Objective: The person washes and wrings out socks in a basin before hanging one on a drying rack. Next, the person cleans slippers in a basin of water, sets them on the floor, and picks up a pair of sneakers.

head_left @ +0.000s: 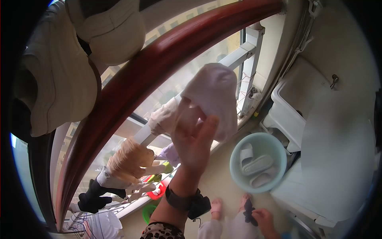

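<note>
My left hand (193, 145) is raised in the middle, a dark watch (189, 203) on its wrist. Its thumb and fingers close on a pale pinkish-white piece of cloth (215, 89); blur hides its exact kind. This cloth is in front of a white metal rail (238, 55), and I cannot tell whether it touches it. Low on the right, my right hand (266, 222) pinches a small dark cloth (248, 212), possibly a sock. Left of my raised hand, a pale cloth (163, 117), a peach-coloured cloth (129, 159) and a black cloth (93, 197) hang along the rail.
A thick red handrail (159, 47) curves past the window. Large cream fabric items (63, 79) hang at upper left. On the floor, a pale blue basin (281, 171) holds several light slippers (258, 164). A white sink (288, 115) stands at right; a green basin (148, 214) sits below the hanging cloths.
</note>
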Demonstrator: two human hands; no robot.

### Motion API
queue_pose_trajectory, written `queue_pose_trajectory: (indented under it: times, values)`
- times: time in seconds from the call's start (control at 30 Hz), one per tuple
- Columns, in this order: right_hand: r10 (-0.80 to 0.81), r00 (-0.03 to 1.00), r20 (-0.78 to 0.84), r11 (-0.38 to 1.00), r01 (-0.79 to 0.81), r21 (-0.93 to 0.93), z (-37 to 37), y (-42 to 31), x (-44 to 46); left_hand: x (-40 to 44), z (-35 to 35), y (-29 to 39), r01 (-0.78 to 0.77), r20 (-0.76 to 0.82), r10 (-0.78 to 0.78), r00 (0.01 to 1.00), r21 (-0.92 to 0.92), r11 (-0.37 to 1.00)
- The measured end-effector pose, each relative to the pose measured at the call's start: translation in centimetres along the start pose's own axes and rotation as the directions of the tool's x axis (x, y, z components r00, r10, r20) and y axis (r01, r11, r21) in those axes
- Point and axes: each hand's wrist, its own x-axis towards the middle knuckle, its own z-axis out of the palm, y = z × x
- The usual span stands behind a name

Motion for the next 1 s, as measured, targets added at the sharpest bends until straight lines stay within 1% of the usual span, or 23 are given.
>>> queue_pose_trajectory:
  times: [0.03,0.13,0.17,0.23,0.3,0.33,0.37,0.43,0.47,0.5,0.57,0.67,0.7,0.77,0.8,0.83,0.9,0.93,1.0]
  values:
    - [-0.003,1.000,0.010,1.000,0.003,0.028,-0.1,-0.2,0.1,1.5,-0.9,-0.8,-0.080,-0.031,0.084,0.996,0.105,0.991]
    - [-0.027,1.000,-0.009,1.000,0.027,0.015,-0.2,-0.5,0.0,3.7,-1.7,-2.6,0.090,-0.139,-0.088,0.986,0.005,0.996]
    - [-0.035,0.999,-0.006,0.999,0.035,0.018,-0.3,-0.7,0.1,3.7,-2.4,-2.9,0.225,-0.135,-0.217,0.967,0.040,0.974]
    - [-0.045,0.999,-0.001,0.999,0.045,0.019,-0.5,-1.1,0.1,3.2,-3.2,-3.8,0.195,-0.171,-0.165,0.971,0.175,0.965]
    - [-0.077,0.997,-0.016,0.995,0.078,0.067,-0.6,-2.8,0.2,2.7,-3.0,-3.2,0.194,-0.226,-0.110,0.968,0.392,0.899]
    - [-0.092,0.995,-0.030,0.992,0.094,0.088,-0.6,-4.1,0.3,2.6,-2.6,-2.1,0.178,-0.209,-0.089,0.974,0.456,0.872]
    - [-0.125,0.992,-0.036,0.981,0.129,0.145,-0.5,-5.4,0.4,2.5,-2.7,-1.9,0.206,-0.208,-0.132,0.969,0.391,0.897]
    - [-0.200,0.979,-0.042,0.947,0.204,0.250,-0.4,-9.0,1.2,2.3,-2.2,-0.7,0.210,-0.187,-0.137,0.973,0.461,0.862]
    - [-0.188,0.981,-0.038,0.938,0.191,0.290,-0.6,-10.6,1.8,2.2,-2.5,-0.5,0.240,-0.146,-0.192,0.970,0.483,0.842]
    - [-0.176,0.984,-0.032,0.927,0.177,0.329,-0.8,-12.3,2.5,2.0,-2.6,-0.5,0.208,-0.121,-0.170,0.978,0.496,0.843]
    - [-0.197,0.980,-0.012,0.793,0.166,0.586,-0.2,-16.3,4.1,1.4,-2.9,-0.7,0.147,-0.074,-0.127,0.989,0.516,0.844]
    - [-0.278,0.960,-0.022,0.716,0.223,0.662,0.6,-21.3,7.4,1.0,-3.4,0.0,0.126,-0.063,-0.112,0.992,0.663,0.738]
    - [-0.311,0.950,-0.023,0.678,0.239,0.695,1.1,-22.9,8.5,0.9,-3.4,0.4,0.092,-0.051,-0.080,0.996,0.718,0.690]
    - [-0.391,0.920,-0.031,0.663,0.305,0.684,1.6,-25.8,10.4,0.8,-3.5,1.5,0.027,-0.019,-0.020,1.000,0.815,0.578]
    - [-0.421,0.906,-0.049,0.649,0.339,0.681,1.9,-27.0,11.8,0.7,-3.0,2.4,0.029,-0.037,0.003,0.999,0.803,0.595]
    - [-0.451,0.890,-0.067,0.635,0.373,0.677,2.2,-28.1,13.3,0.3,-2.8,2.9,0.006,-0.020,0.016,1.000,0.774,0.633]
    - [-0.440,0.886,-0.145,0.611,0.414,0.675,3.0,-30.7,16.1,-1.4,-3.1,3.5,-0.041,0.012,0.046,0.999,0.712,0.701]
    - [-0.434,0.883,-0.180,0.599,0.431,0.675,3.5,-31.9,17.3,-2.4,-3.5,3.6,-0.066,0.054,0.040,0.998,0.708,0.703]
    - [-0.419,0.880,-0.223,0.594,0.452,0.666,4.6,-34.4,19.3,-5.0,-4.6,3.4,0.013,0.072,-0.086,0.994,0.687,0.727]
